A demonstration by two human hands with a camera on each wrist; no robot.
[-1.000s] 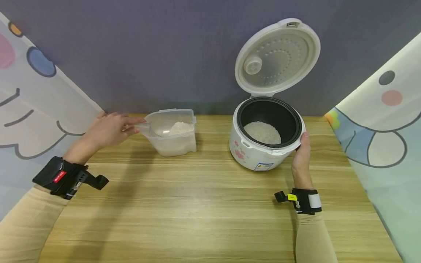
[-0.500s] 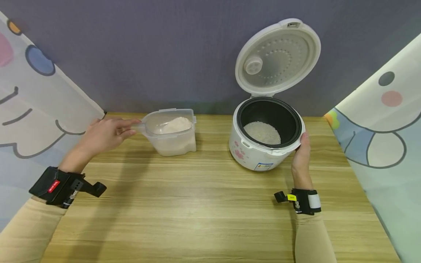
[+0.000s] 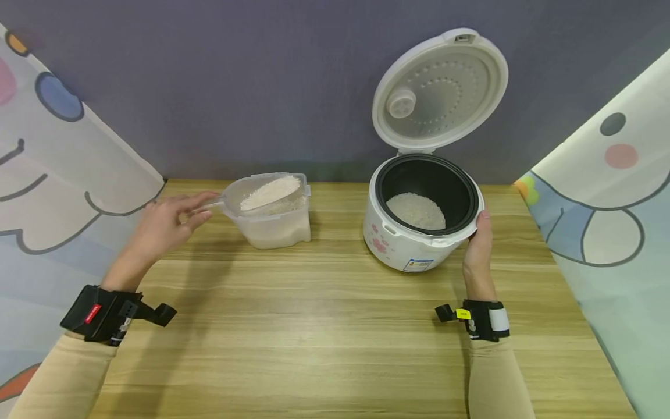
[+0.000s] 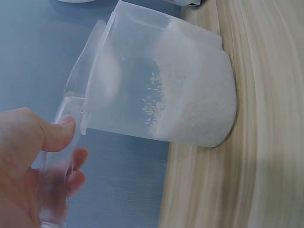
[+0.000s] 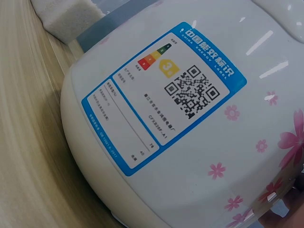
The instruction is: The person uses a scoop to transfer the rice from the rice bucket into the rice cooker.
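Note:
My left hand (image 3: 167,224) grips the handle of a clear plastic scoop (image 4: 78,78). The scoop is heaped with white rice (image 3: 272,193) and sits at the mouth of a translucent rice container (image 3: 280,231), which holds more rice. On the right, my right hand (image 3: 478,247) holds the side of a white rice cooker (image 3: 378,230), its thumb up by the rim and its other fingers mostly hidden. The cooker's lid (image 3: 445,87) stands up, and rice (image 3: 416,210) lies in its dark inner pot (image 3: 455,180).
A wooden table (image 3: 314,326) carries both vessels near its back edge, against a grey wall (image 3: 262,87). Cartoon-printed panels (image 3: 602,174) flank it on both sides. Tabletop shows between container and cooker and in front of them.
The scoop has come up through the rice and now bears a heap near the container's top. My left hand has shifted slightly left and down. My right hand stays at the cooker.

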